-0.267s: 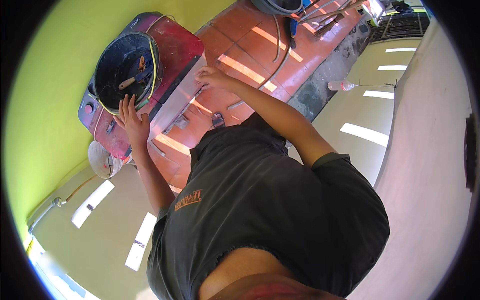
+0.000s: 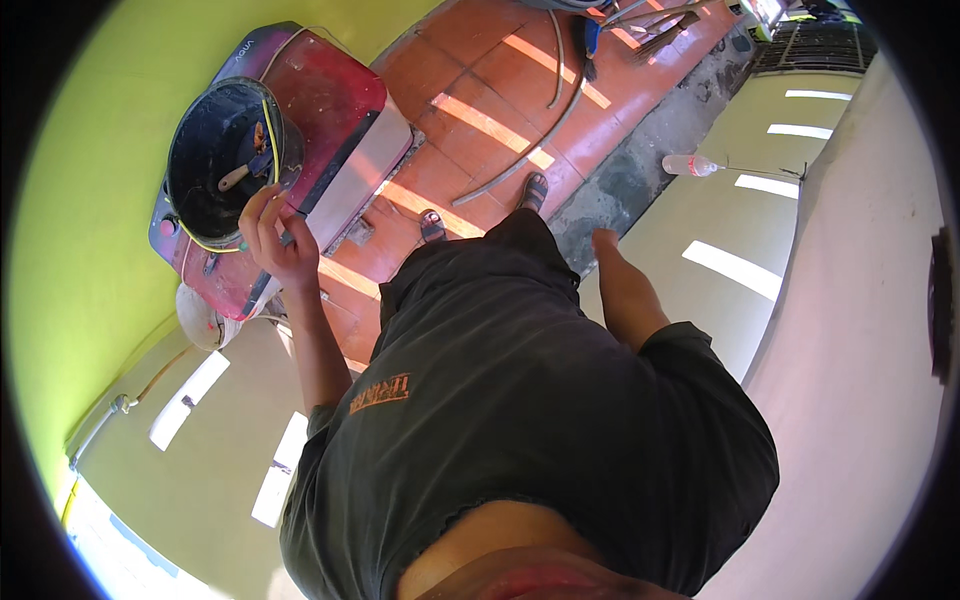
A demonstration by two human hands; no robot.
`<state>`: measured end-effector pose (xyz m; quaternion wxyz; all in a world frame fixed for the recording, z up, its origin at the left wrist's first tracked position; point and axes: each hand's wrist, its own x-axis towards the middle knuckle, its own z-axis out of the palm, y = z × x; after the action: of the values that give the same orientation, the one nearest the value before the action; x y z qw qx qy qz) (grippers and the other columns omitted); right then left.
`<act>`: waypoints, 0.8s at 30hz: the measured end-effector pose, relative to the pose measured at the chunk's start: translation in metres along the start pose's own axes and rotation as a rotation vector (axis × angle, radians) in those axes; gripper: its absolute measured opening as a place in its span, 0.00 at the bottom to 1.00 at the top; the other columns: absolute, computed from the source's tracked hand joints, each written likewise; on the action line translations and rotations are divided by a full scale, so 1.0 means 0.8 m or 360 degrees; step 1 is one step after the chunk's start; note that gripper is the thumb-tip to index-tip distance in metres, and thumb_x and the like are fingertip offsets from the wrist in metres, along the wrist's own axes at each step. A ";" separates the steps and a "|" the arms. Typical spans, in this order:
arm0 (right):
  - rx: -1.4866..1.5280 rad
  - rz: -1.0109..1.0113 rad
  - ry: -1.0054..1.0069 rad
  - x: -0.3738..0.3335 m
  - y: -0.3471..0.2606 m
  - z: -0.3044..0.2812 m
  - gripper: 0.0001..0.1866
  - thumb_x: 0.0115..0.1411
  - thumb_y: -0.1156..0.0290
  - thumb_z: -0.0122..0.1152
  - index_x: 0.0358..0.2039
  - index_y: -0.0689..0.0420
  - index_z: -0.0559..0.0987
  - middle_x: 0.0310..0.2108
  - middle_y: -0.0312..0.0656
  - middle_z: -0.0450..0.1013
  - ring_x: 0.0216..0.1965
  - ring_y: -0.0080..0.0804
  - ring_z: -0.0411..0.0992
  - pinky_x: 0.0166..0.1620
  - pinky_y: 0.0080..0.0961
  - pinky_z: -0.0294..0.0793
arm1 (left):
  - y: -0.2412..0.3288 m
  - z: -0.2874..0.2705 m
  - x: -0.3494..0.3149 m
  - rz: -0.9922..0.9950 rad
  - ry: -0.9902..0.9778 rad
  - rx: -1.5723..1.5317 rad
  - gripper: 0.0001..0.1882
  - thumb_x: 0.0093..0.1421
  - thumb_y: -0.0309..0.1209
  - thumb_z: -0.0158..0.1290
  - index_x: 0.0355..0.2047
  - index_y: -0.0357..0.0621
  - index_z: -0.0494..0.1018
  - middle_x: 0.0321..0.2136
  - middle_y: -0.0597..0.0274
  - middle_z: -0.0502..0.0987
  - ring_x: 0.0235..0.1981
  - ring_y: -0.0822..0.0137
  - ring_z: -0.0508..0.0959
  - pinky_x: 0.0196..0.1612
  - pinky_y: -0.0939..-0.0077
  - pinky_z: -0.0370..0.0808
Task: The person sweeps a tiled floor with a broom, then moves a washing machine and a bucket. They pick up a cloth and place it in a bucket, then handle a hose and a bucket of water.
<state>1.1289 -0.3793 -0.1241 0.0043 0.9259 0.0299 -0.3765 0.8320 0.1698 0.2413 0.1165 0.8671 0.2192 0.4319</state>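
A black bucket (image 2: 205, 215) with a yellow cord-like handle (image 2: 273, 130) stands on top of a red and purple washing machine (image 2: 330, 90). Inside it lie a tool with a light wooden grip (image 2: 233, 178) and some dark blue and orange-brown bits. My left hand (image 2: 282, 245) is at the bucket's near right rim, fingers apart and slightly curved; whether they touch the rim or handle I cannot tell. By my right side my right arm hangs low, and its lower end (image 2: 604, 240) shows beside my dark shorts. The fingers of that hand are not visible.
On the orange tiles (image 2: 480, 120) lie a grey hose (image 2: 535, 150) and a broom (image 2: 662, 40). A plastic bottle (image 2: 688, 165) is beside the pale wall at right. My sandalled feet (image 2: 535, 190) stand near a rough cement strip (image 2: 640, 175). A white sack-like bundle (image 2: 203, 315) is beside the machine.
My right hand has left the washing machine's edge and dropped to my right side. My left hand has shifted slightly right, with its fingers lifted and more curved. My feet now show.
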 end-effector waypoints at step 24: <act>0.1671 0.0098 -0.0517 0.291 -0.056 -0.290 0.18 0.63 0.65 0.55 0.49 0.62 0.74 0.38 0.46 0.78 0.39 0.36 0.78 0.40 0.34 0.77 | 0.242 0.363 -0.008 -0.0836 -0.0382 -0.0231 0.13 0.51 0.10 0.45 0.33 0.35 0.74 0.37 0.50 0.77 0.37 0.56 0.79 0.38 0.69 0.77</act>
<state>1.4548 -0.3153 -0.1197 -0.4425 0.7341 -0.1902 -0.4786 1.1149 -0.0067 0.1385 0.3111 0.8149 0.3893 0.2960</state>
